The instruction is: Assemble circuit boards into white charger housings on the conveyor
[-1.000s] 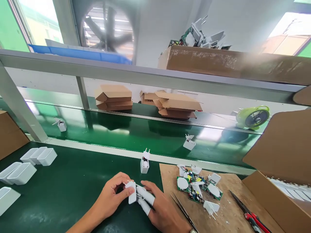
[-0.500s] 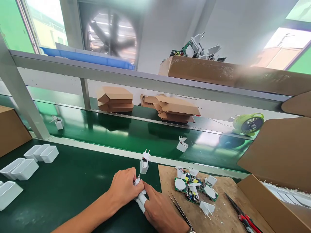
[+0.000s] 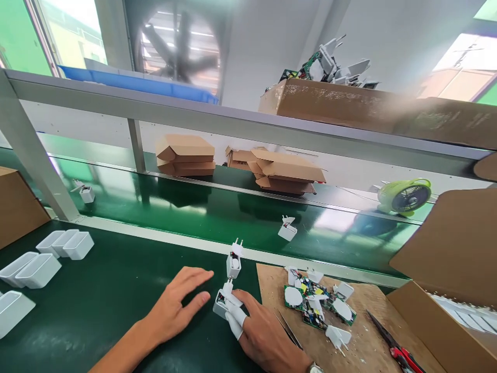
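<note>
My right hand (image 3: 264, 329), with white covers on some fingers, grips a white plug adapter (image 3: 220, 304) whose pronged cap sits loose over its box-shaped housing. To the left, my left hand (image 3: 180, 300) is off the adapter, thumb and fingers apart with nothing between them. Just beyond the held piece stands a second plug adapter (image 3: 233, 265), its circuit board showing in the housing and its prongs pointing up. Several white empty housings (image 3: 41, 272) are lined up at the far left of the dark green bench.
On a brown board (image 3: 279, 290) lie several circuit boards (image 3: 316, 300), tweezers (image 3: 289, 329) and red-handled pliers (image 3: 392, 342). An open carton (image 3: 446, 321) stands at right. Behind, a green conveyor belt (image 3: 194, 212) carries adapters, under a metal shelf (image 3: 233, 118).
My left hand has let go of the adapter and moved left, its fingers opening. My right hand keeps the adapter, now slightly nearer the standing one. The view has shifted a little.
</note>
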`<state>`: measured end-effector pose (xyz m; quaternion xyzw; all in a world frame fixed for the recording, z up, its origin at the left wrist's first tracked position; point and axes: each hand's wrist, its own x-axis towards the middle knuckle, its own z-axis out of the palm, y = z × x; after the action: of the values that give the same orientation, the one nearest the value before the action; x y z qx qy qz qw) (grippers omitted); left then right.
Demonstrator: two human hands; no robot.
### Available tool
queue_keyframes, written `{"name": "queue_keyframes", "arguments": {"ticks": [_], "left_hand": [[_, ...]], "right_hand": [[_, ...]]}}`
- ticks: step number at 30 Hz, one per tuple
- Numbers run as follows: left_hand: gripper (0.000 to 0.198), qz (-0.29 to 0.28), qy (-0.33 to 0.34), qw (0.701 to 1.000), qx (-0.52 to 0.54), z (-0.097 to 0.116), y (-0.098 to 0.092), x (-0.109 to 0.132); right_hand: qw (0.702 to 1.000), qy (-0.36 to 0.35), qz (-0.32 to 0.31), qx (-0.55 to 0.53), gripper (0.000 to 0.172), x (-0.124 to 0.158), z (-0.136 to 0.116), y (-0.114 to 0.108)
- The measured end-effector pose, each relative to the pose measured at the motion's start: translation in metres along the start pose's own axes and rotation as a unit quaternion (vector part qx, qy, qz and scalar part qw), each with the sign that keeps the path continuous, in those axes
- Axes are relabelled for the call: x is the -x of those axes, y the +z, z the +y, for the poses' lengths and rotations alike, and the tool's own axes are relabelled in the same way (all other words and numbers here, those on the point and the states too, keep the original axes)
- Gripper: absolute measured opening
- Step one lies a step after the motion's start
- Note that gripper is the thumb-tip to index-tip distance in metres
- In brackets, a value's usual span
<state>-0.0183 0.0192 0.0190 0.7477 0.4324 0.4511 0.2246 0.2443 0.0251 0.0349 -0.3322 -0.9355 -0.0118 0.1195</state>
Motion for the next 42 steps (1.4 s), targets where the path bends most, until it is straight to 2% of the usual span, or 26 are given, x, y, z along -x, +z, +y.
{"name": "queue_keyframes", "arguments": {"ticks": [2, 3, 6, 8, 12, 14, 16, 19, 21, 28, 31, 34, 37, 42], "left_hand": [[0.038, -0.017, 0.118, 0.993, -0.019, 0.011, 0.012, -0.003], [0.041, -0.019, 0.149, 0.988, -0.033, 0.016, 0.017, -0.004], [0.047, -0.011, 0.179, 0.981, -0.074, 0.023, 0.025, -0.004], [0.048, 0.009, 0.163, 0.983, -0.085, 0.019, 0.023, -0.002], [0.044, 0.092, 0.049, 0.992, -0.069, 0.002, 0.006, 0.004], [0.039, 0.125, 0.004, 0.99, -0.061, -0.004, -0.002, 0.006], [0.035, 0.14, -0.022, 0.989, -0.053, -0.007, -0.006, 0.006], [0.032, 0.139, -0.032, 0.989, -0.041, -0.006, -0.005, 0.005], [0.032, 0.134, -0.037, 0.99, -0.037, -0.006, -0.002, 0.005], [0.031, 0.134, -0.05, 0.989, -0.032, -0.013, -0.002, 0.01], [0.029, 0.144, -0.042, 0.988, -0.022, -0.012, 0.0, 0.009], [0.029, 0.129, -0.028, 0.991, -0.015, -0.008, 0.006, 0.008], [0.029, 0.108, -0.025, 0.994, -0.012, -0.006, 0.013, 0.01], [0.029, 0.099, -0.027, 0.995, -0.007, -0.009, 0.014, 0.014]], "right_hand": [[0.999, -0.018, -0.006, 0.046, 0.036, 0.001, 0.0, 0.003], [0.997, -0.032, -0.001, 0.067, 0.032, 0.002, 0.0, 0.004], [0.995, -0.055, 0.015, 0.079, 0.029, 0.002, 0.002, 0.004], [0.997, -0.048, 0.028, 0.049, 0.037, 0.001, 0.003, -0.001], [0.995, -0.038, 0.086, -0.031, 0.055, -0.003, 0.005, -0.016], [0.994, -0.033, 0.091, -0.056, 0.054, -0.003, 0.005, -0.015], [0.995, -0.026, 0.068, -0.07, 0.048, -0.001, 0.005, -0.007], [0.997, -0.014, 0.039, -0.064, 0.042, 0.003, 0.005, 0.008], [0.998, -0.018, 0.043, -0.048, 0.041, 0.005, 0.006, 0.011], [0.985, -0.007, 0.141, -0.104, 0.05, 0.004, 0.005, -0.007], [0.988, 0.003, 0.098, -0.121, 0.05, 0.005, 0.005, 0.003], [0.992, 0.011, 0.062, -0.112, 0.052, 0.008, 0.005, 0.016], [0.993, 0.003, 0.079, -0.093, 0.055, 0.011, 0.006, 0.021], [0.986, -0.006, 0.133, -0.102, 0.058, 0.009, 0.005, 0.012]]}}
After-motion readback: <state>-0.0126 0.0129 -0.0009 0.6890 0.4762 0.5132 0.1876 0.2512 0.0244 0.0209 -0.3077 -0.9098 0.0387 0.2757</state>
